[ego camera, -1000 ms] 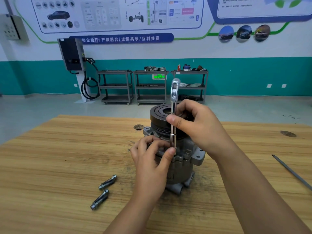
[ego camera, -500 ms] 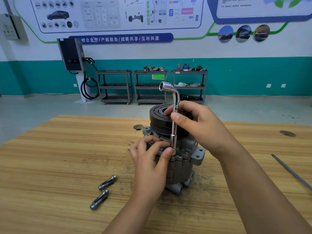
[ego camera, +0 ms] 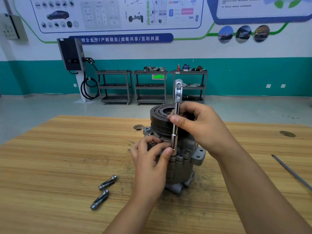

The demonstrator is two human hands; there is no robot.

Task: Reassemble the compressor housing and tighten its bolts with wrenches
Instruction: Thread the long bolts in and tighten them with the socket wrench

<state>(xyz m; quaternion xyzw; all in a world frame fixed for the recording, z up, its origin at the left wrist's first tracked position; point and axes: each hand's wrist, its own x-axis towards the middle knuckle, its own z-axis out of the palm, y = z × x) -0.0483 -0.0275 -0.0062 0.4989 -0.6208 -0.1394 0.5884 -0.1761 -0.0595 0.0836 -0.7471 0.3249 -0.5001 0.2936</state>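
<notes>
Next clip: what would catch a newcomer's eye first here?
A grey compressor stands at centre with a shiny wrench upright on it, gripped by the right hand while the left hand pinches its lower end. Two loose bolts lie on the table to its left.

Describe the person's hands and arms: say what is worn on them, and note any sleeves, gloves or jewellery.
The left hand and right hand are bare, without gloves. No ring, watch or bracelet shows on either. The left forearm and right forearm are uncovered to the frame's edge, and no sleeve is in view.
</notes>
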